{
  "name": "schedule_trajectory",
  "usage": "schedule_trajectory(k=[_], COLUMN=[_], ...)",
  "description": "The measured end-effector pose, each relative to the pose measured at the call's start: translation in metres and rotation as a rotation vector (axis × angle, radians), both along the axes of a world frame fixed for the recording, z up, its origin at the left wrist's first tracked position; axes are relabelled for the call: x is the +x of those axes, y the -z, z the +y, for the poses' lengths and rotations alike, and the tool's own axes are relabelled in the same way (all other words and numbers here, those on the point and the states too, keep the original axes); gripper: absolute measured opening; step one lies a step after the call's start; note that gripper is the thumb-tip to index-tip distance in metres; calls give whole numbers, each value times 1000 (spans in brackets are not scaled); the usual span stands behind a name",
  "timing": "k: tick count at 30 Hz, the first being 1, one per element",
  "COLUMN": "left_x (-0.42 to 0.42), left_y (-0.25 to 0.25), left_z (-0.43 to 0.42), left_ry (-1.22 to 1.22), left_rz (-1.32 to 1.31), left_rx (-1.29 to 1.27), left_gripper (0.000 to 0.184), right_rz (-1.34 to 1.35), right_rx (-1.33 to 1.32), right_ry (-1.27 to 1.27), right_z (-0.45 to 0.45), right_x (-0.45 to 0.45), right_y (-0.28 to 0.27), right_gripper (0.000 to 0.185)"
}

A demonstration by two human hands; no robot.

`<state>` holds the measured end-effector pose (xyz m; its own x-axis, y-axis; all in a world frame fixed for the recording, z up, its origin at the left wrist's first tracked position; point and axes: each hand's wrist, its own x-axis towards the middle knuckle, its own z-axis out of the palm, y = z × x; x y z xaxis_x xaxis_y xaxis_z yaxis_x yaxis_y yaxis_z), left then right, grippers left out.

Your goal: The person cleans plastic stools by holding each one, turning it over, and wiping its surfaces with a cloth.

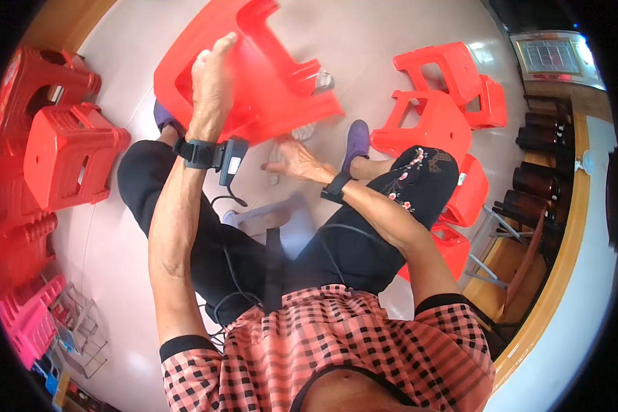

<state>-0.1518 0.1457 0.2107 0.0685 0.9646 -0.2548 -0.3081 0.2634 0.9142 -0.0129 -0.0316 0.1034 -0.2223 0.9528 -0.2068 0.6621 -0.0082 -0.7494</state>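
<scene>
A large red plastic stool is tilted up in front of me, its edges slightly blurred. My left hand is closed on its side, fingers pointing away from me. Just below the stool's near edge is my right hand. Its thumb is apart from the fingers, nothing shows in it, and whether it touches the stool I cannot tell. Behind the stool, a greyish-white piece partly shows, its kind unclear. Each wrist wears a black strap, and a small dark device with a cable sits at the left one.
Red stools are stacked at the left, with a pink plastic stool lower down. More red stools stand at the right. A pale blue, blurred seat shows between my legs. Dark chairs and a folding chair line the right wall.
</scene>
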Motion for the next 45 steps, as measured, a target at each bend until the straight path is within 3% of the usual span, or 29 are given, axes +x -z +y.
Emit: schedule_trajectory(k=[3,6,7,10,11,14,16,18,20,21,24,26,27,30,34,35,38,41,45], left_x=[1,0,1,1,1,-2,-1,-2,-17,-24,-24,-21,-27,-27,-15,-16,-16,-25,-32], left_y=[11,27,30,37,39,53,50,41,67,75,74,61,73,74,56,50,14,-20,-26], left_z=[1,3,4,2,3,10,12,10,18,20,12,-1,-8,-10,-22,-23,-22,-25,-34], left_ry=[19,106,84,20,12,-14,-21,-16,-23,-34,19,132,183,393,456,403,285,288,397], left_rz=[-285,-521,-517,-483,-498,-543,-502,-485,-432,-438,-340,-164,-177,-69,161,60,154,308,559], left_rx=[-129,-134,-141,-117,-128,-157,-142,-185,-257,-302,-348,-329,-222,-343,-20,63,316,366,386], left_gripper=[34,43,47,46,46,46,50,53,62,63,65,64,55,59,52,43,37,35,38], right_rz=[167,267,417,425,851,772,479,386,497,597,740,794,885,1088,1190,1203,1242,1151,863], right_rx=[-4,-164,-224,-351,-440,-342,-512,-521,-368,-240,9,-107,-179,-417,-492,-488,-345,-148,-90], right_ry=[132,55,135,136,221,288,227,305,515,634,841,915,967,1019,1073,1087,950,980,986], right_z=[-1,-2,-6,-14,-20,-23,-15,-14,-17,-12,4,8,10,11,13,14,16,22,25], right_x=[-9,-9,-15,-21,-25,-29,-18,-11,-11,-12,-9,5,8,16,10,9,12,3,-1], right_y=[-12,-14,-14,-36,-18,-32,-25,-22,-36,-68,-50,-37,-39,-16,-36,-41,-42,-67,-30], right_gripper=[88,77,68,69,74,76,76,76,76,75,73,73,74,78,80,80,82,72,65])
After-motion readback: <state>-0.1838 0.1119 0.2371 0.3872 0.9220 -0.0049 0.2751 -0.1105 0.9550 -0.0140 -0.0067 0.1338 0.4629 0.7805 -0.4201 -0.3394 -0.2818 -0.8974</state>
